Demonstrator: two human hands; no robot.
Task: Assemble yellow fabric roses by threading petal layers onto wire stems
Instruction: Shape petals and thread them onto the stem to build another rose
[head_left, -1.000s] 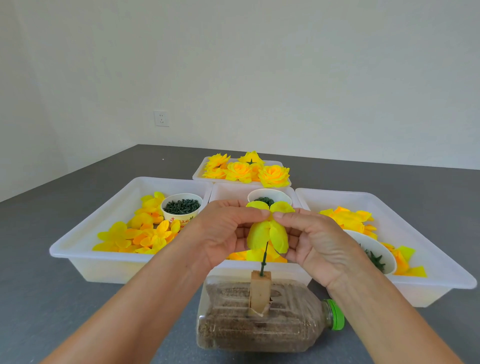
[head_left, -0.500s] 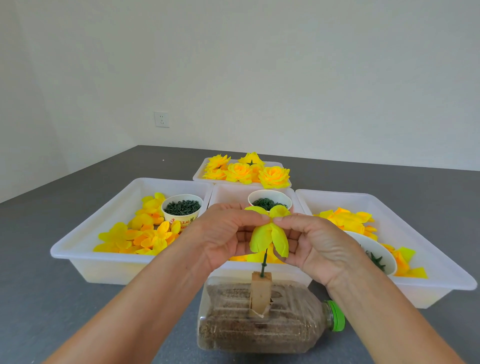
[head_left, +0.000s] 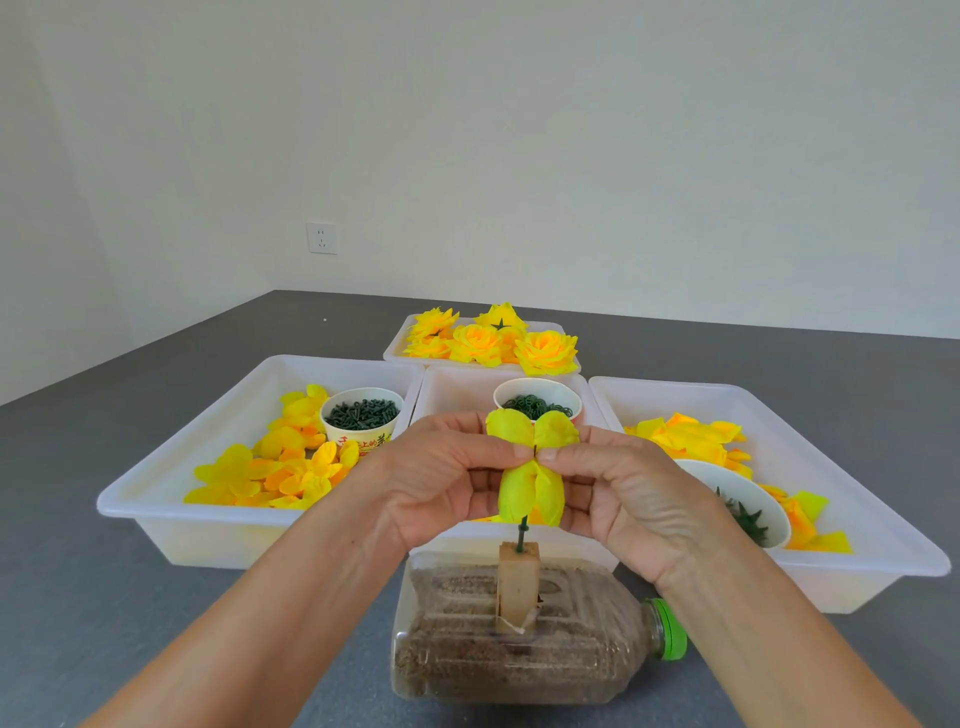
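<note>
Since the earlier frames, both hands and the petal layer (head_left: 532, 462) sit slightly lower on the wire stem (head_left: 521, 535); nothing else has shifted.

Nearest the front edge of the grey table (head_left: 104, 597), a clear plastic bottle (head_left: 519, 649) lies on its side, filled with brown granules, green cap (head_left: 670, 636) pointing right. A wooden block (head_left: 517, 587) stands upright through its upper side, and the stem rises from the block's top.

Above the block, the left hand (head_left: 441, 478) and right hand (head_left: 618, 493) pinch the yellow petal layer at its centre with thumbs and forefingers, fingertips almost touching. Two petals stand up, two hang down over the stem.

The hands block most of the middle tray (head_left: 447, 387), which holds a cup of green rings (head_left: 536, 404). The left tray (head_left: 171, 467) holds loose petals and a cup of green pieces (head_left: 362, 415). The right tray (head_left: 857, 509) holds petals and a bowl of green calyxes (head_left: 743, 506). The three trays stand edge to edge.

Behind them, the far tray (head_left: 397, 351) holds finished roses (head_left: 545, 351). Bare table extends at the left, right and rear edges.
</note>
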